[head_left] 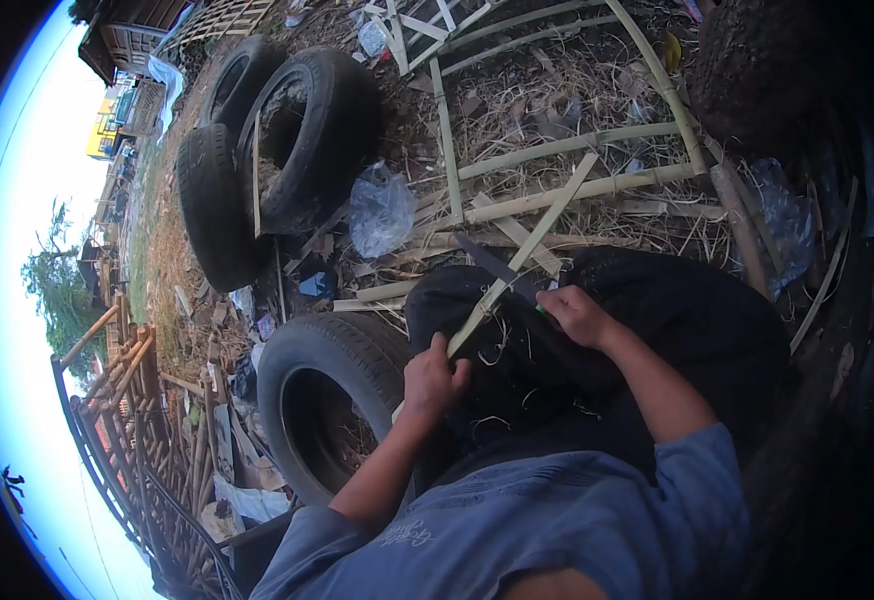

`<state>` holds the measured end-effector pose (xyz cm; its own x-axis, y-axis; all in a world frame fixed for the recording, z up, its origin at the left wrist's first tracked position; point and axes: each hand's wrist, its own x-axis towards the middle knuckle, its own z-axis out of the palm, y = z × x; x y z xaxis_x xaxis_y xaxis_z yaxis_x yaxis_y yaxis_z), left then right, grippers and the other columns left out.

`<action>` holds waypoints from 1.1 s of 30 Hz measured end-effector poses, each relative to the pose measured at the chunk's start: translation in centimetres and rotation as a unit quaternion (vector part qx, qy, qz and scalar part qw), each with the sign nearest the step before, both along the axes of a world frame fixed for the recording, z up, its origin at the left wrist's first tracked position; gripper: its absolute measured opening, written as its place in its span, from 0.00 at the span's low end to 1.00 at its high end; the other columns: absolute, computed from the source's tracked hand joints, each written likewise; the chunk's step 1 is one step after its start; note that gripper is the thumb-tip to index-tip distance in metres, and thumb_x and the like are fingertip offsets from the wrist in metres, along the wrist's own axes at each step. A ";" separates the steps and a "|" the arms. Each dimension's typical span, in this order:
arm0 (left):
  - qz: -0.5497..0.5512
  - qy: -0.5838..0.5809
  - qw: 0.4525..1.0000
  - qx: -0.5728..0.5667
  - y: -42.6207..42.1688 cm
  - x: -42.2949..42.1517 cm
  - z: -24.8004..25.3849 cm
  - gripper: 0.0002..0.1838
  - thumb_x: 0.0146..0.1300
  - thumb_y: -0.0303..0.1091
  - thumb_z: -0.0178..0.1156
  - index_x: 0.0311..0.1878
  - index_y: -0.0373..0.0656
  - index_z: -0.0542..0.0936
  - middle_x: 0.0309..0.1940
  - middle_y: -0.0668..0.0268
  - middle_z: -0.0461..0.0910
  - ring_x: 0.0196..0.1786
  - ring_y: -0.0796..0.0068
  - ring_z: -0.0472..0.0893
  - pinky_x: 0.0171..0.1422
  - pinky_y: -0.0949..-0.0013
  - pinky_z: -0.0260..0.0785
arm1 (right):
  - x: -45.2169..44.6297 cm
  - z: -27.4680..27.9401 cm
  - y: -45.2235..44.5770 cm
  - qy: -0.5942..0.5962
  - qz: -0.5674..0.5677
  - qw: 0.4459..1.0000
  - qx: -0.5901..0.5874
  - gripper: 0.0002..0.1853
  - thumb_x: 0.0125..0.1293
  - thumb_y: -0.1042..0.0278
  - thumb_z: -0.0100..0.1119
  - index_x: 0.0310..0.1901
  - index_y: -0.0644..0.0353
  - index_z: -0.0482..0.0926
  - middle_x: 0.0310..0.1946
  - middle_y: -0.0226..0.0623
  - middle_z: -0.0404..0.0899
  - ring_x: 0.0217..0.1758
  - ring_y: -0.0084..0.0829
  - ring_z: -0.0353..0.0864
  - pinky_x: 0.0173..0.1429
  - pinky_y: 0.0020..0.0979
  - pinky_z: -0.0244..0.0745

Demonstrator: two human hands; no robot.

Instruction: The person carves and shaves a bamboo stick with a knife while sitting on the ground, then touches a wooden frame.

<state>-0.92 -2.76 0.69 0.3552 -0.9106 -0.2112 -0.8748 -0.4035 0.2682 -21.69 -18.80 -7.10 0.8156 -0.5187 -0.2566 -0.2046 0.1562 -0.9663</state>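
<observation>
My left hand [435, 380] is closed around a pale split bamboo strip [555, 215] that slants up and to the right across my lap. In my right hand [577, 316] is a knife [487, 258], gripped at its handle. The long dark blade crosses the strip and appears to touch it, though the exact contact is hard to make out. Thin curled shavings [498, 343] lie on my dark trousers [637, 300] below the strip. Most of the knife's handle is hidden by my fingers.
A tire [332, 345] lies beside my left arm, and several more tires [332, 130] are heaped farther off. Bamboo frames [567, 150] lie ahead on littered ground. Clear plastic [382, 210] sits near them. A stack of bamboo poles [142, 420] stands to the left.
</observation>
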 end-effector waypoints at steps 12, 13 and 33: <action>-0.001 0.030 1.000 -0.006 -0.2 0.1 0.3 0.16 0.53 0.37 0.58 0.38 0.35 0.69 0.20 0.46 0.75 0.29 0.41 0.78 0.35 0.46 0.70 | 0.1 -0.7 -0.6 0.004 0.073 0.997 -0.002 0.31 0.72 0.43 0.43 0.26 0.65 0.77 0.16 0.44 0.69 0.21 0.34 0.68 0.32 0.37 0.67; 0.000 0.030 1.000 -0.005 -0.3 0.1 0.4 0.16 0.53 0.37 0.58 0.38 0.35 0.69 0.20 0.46 0.75 0.29 0.41 0.78 0.35 0.46 0.70 | 0.1 -0.9 -0.4 0.004 0.074 0.997 -0.002 0.31 0.72 0.43 0.43 0.26 0.65 0.77 0.16 0.44 0.69 0.21 0.34 0.68 0.32 0.37 0.67; 0.013 0.052 0.998 -0.016 -0.5 0.2 0.6 0.15 0.52 0.36 0.58 0.35 0.34 0.69 0.19 0.45 0.74 0.29 0.40 0.78 0.36 0.46 0.69 | 0.4 0.8 1.2 0.012 -0.118 0.986 -0.116 0.27 0.72 0.48 0.44 0.32 0.66 0.81 0.23 0.53 0.79 0.31 0.44 0.83 0.37 0.37 0.72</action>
